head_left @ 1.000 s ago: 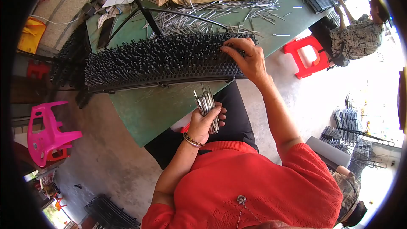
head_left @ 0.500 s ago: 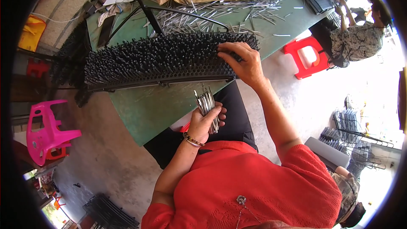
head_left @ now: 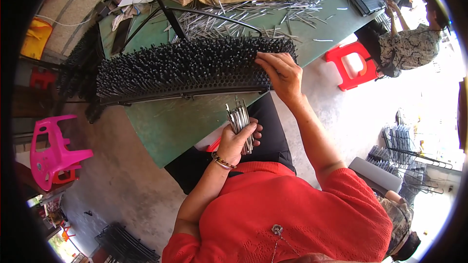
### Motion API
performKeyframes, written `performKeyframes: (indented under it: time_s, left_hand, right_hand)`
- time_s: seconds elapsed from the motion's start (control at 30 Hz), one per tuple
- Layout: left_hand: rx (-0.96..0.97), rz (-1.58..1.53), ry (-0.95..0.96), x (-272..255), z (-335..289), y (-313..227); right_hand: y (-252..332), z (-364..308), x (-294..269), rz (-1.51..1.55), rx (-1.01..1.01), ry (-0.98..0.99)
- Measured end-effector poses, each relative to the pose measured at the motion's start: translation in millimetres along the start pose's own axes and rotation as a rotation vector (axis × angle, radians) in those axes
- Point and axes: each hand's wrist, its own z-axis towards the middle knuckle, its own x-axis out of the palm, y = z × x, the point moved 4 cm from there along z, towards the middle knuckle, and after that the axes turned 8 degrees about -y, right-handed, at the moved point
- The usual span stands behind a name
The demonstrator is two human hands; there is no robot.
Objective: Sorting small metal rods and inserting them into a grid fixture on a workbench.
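Observation:
A bundle of thin silvery metal strips [head_left: 239,118] stands nearly upright in my left hand [head_left: 232,145], with fingers and thumb wrapped round its lower part. My right hand [head_left: 285,76] is over the right end of a long black perforated rack [head_left: 170,68], its thumb and fingertips pinched together. Whatever the pinch holds is too small or hidden to make out. Rows of dark thin pieces stick up from the rack's holes. Along the near edge, especially at the right, bare holes show. The rack lies along the front of a green table [head_left: 165,129].
Loose metal strips [head_left: 219,22] are heaped across the table's far side. A black metal frame [head_left: 168,14] rises behind the rack. A pink plastic chair [head_left: 53,151] stands left, a red stool [head_left: 348,65] right. A person in patterned clothing [head_left: 409,48] works by the table's far right.
My right hand has shifted slightly right, and its fingers have drawn closer together. The left hand, still round the bundle, has barely moved.

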Motion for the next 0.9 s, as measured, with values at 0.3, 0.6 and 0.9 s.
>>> performKeyframes:
  time_s: [0.3, 0.6, 0.9]
  left_hand:
    - [0.030, 0.037, 0.069, 3, 1, -8]
    - [0.061, 0.041, 0.118, 12, 0, -23]
    - [0.048, 0.075, 0.127, 9, 4, -16]
  right_hand:
    - [11, 0, -5, -0.225, -0.150, 0.000]
    - [14, 2, -5, -0.248, -0.172, 0.034]
    - [12, 15, 3, -0.166, -0.264, 0.218]
